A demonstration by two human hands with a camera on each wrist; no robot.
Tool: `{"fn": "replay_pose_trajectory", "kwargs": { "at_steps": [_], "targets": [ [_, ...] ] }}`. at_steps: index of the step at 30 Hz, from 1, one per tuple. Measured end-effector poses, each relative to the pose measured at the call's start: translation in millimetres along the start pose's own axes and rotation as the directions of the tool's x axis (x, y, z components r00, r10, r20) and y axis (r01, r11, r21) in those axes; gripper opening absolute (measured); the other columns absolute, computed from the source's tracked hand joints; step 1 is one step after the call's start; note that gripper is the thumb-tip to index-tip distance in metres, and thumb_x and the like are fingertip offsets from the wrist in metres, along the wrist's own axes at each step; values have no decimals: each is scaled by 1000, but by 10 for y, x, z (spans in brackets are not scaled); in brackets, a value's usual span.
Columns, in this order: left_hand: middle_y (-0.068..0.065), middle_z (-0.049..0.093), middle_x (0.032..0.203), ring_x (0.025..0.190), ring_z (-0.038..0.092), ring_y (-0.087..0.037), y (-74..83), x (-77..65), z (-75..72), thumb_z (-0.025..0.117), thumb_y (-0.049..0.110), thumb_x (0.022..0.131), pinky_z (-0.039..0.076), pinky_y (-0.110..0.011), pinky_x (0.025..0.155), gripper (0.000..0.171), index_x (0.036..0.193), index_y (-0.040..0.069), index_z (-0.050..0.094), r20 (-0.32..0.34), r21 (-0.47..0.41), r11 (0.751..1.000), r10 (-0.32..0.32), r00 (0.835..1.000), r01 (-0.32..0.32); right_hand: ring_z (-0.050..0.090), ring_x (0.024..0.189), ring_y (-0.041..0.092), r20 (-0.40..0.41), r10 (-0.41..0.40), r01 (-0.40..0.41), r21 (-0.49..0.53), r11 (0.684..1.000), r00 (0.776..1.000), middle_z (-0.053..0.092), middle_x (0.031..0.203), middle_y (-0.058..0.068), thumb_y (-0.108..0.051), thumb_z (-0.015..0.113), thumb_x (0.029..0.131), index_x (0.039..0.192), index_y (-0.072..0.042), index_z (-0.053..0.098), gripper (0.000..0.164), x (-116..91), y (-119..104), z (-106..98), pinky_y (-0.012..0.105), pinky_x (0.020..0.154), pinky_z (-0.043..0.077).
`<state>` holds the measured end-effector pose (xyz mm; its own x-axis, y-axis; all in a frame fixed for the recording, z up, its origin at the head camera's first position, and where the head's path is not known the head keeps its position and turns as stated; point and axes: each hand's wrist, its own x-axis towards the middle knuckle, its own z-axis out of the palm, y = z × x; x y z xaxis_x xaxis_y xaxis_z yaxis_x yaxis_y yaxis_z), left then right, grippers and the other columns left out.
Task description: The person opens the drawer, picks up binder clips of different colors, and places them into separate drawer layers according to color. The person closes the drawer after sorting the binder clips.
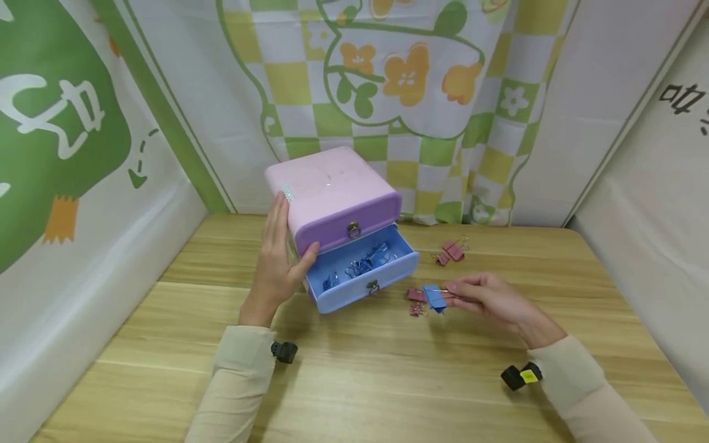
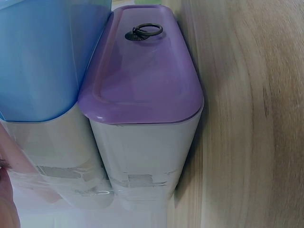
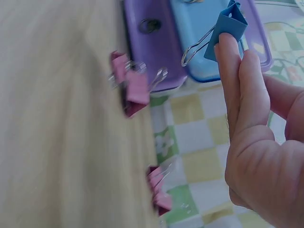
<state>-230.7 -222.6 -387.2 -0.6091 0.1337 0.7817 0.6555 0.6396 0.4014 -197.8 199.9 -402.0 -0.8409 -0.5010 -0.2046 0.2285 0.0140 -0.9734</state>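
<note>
Head view: the right hand [image 1: 493, 300] pinches a blue binder clip [image 1: 434, 298] in its drawn-together fingers, at four o'clock from the pulled-out blue drawer [image 1: 344, 299]. Pink clips [image 1: 455, 250] lie on the desk [image 1: 365, 381] at its one and nine o'clock. The left hand [image 1: 271, 274], thumb spread from straight fingers, rests against the cabinet [image 1: 332, 184] at eight o'clock.

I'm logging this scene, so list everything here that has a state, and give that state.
Top purple drawer, shut
Blue drawer, pulled open, blue clips inside
Bottom purple drawer, shut
Held blue clip, pinched in the right hand
Back pink clips, lying on the table
Front pink clips, lying on the table
Left hand, resting against the cabinet
</note>
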Motion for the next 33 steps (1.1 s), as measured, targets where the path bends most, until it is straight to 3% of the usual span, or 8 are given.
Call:
{"fn": "replay_pose_trajectory", "kwargs": {
  "at_steps": [7, 12, 22, 28, 33],
  "targets": [
    [-14, 18, 178, 165, 17, -35, -1, -6, 1, 65, 34, 96, 18, -55, 136, 90, 169, 5, 21, -8, -5, 1000, 2, 1000, -2, 77, 108, 12, 12, -59, 58, 112, 992, 998, 80, 114, 5, -8, 54, 110, 129, 5, 69, 28, 58, -243, 184, 19, 98, 59],
    [-14, 18, 178, 165, 17, -35, -5, -7, -5, 64, 38, 97, 18, -55, 136, 90, 169, 5, 21, -11, 0, 1000, 5, 1000, -5, 78, 109, 13, 37, -110, 102, 173, 980, 993, 80, 116, 7, -7, 52, 110, 117, -6, 76, 25, 129, -388, 333, 19, 98, 59],
    [-10, 16, 179, 166, 16, -31, 25, 5, -31, 61, 49, 100, 20, -57, 135, 91, 169, 7, 19, 24, 12, 1000, -13, 1000, 13, 78, 111, 16, 14, -165, 160, 190, 969, 986, 79, 119, 7, -4, 50, 110, 140, 16, 57, 36, 315, -591, 644, 22, 102, 58],
    [-9, 15, 179, 166, 16, -31, 29, 0, -32, 63, 46, 100, 21, -57, 135, 91, 169, 9, 19, 26, 11, 1000, -26, 999, 26, 78, 111, 16, 43, -182, 172, 177, 969, 982, 79, 117, 9, -3, 49, 110, 147, 23, 43, 45, 481, -706, 844, 25, 102, 58],
    [-8, 15, 179, 166, 15, -30, 34, -4, -42, 63, 45, 99, 20, -57, 135, 91, 170, 8, 18, 28, 15, 999, -30, 999, 30, 79, 106, 15, 70, -146, 133, 165, 977, 987, 81, 112, 10, -2, 47, 111, 148, 22, 43, 44, 604, -771, 992, 25, 99, 60]
  ]
}}
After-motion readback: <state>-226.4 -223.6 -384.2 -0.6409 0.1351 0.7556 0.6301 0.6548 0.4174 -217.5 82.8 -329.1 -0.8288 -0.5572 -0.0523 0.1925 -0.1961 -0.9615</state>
